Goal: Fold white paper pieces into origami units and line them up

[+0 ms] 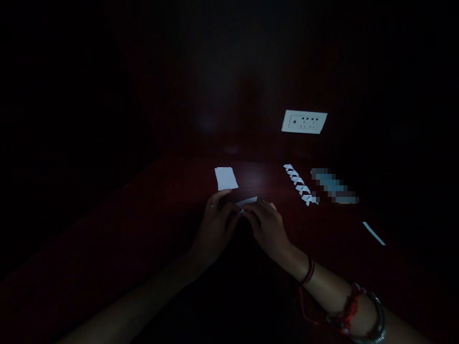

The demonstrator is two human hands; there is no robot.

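Although the light is low, a small piece of white paper (248, 201) is visible at the meeting point of both hands, just above or on the dark red table (143, 210); contact with the surface cannot be confirmed. The left hand (215, 222) pinches the paper's near left part between thumb and a finger, while another finger extends forward, its tip close to the near edge of a stack of white sheets (226, 178). The right hand (269, 226) pinches the same piece from the other side, fingers curled, fingertips close to those of the left. Beyond and to the right lies a row of folded white paper pieces (297, 181), arranged diagonally. Beside that row is a bluish elongated object (333, 186), obscured by pixelation and not identifiable. Nearer the right edge lies a narrow pale strip (374, 233), apart from the other items. A white socket plate (304, 122) is fixed to the dark wall (247, 110) behind. Recorded on the right wrist: a dark and red cord (311, 270).
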